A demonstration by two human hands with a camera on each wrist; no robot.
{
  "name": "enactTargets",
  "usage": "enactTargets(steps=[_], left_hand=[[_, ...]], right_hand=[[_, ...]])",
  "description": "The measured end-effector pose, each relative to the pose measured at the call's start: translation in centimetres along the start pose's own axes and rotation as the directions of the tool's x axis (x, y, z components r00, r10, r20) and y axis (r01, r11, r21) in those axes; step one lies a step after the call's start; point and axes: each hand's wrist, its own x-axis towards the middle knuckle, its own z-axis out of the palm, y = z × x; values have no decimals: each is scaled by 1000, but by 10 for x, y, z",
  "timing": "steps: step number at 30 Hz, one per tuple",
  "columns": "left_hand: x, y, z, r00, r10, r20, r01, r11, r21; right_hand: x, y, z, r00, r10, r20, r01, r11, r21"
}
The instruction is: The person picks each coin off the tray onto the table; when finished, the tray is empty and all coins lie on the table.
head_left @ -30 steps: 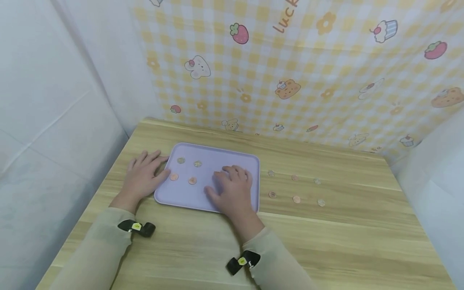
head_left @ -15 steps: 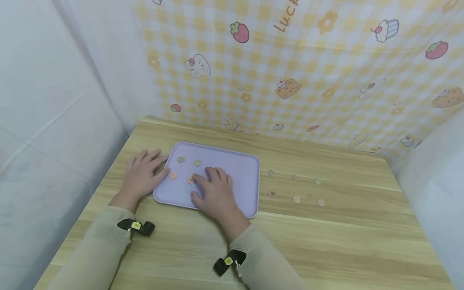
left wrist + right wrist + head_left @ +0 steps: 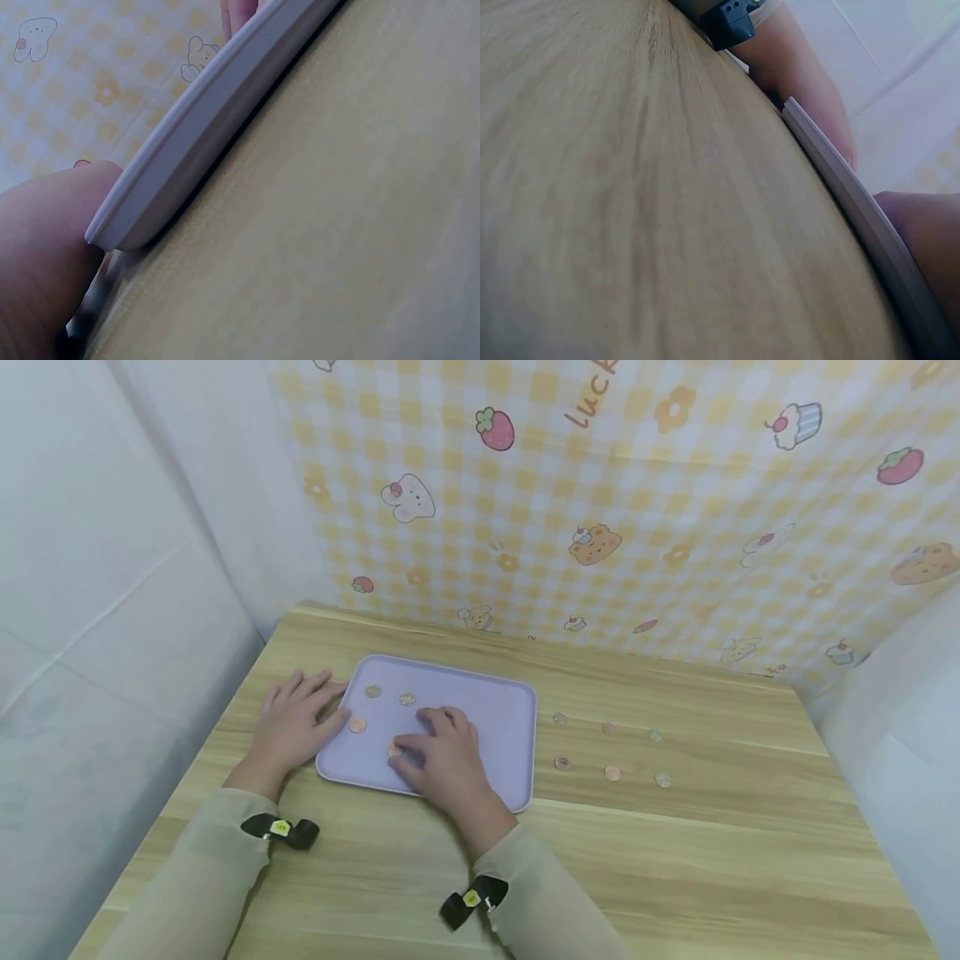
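A lilac tray (image 3: pixel 502 710) lies on the wooden table. My left hand (image 3: pixel 292 727) rests at its left edge, thumb over the rim and fingers spread on the tabletop. Inside the tray, the thumb and index finger of my right hand (image 3: pixel 450 764) pinch a copper coin (image 3: pixel 393 749), which they partly cover. Beside it on the tray are another copper coin (image 3: pixel 357 725) and two duller yellowish coins, one at the upper left (image 3: pixel 372 692) and one to its right (image 3: pixel 407 699). The left wrist view shows the left thumb (image 3: pixel 67 202) against the tray's rim.
Right of the tray, several coins lie in two rows on the table, among them a copper coin (image 3: pixel 612 773) and a silvery coin (image 3: pixel 662 780). A yellow checked cloth (image 3: pixel 637 485) hangs behind the table (image 3: pixel 675 877). White wall panels stand at both sides.
My right hand has moved left across the tray to the lower copper coin, which has shifted slightly toward me as thumb and finger closed on it. The left hand has stayed put.
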Motion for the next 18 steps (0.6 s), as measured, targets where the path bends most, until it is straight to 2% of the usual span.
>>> enactTargets(steps=[3,6,12,18], left_hand=[[0,0,1,1000,0,-1,0,1000,2],[1,-1,2,1000,2,-3,-2,1000,2],[2,-2,2,1000,1,-3,-1,1000,-11],[3,-4,3,1000,3,-6,-3,1000,-12]], right_hand=[[1,1,1,999,-17,-44,19,999,51],[2,3,2,999,-3,-49,9,993,118],[4,4,2,999,33,-6,-31,982,189],[6,6,0,998,15,55,-27,976,217]])
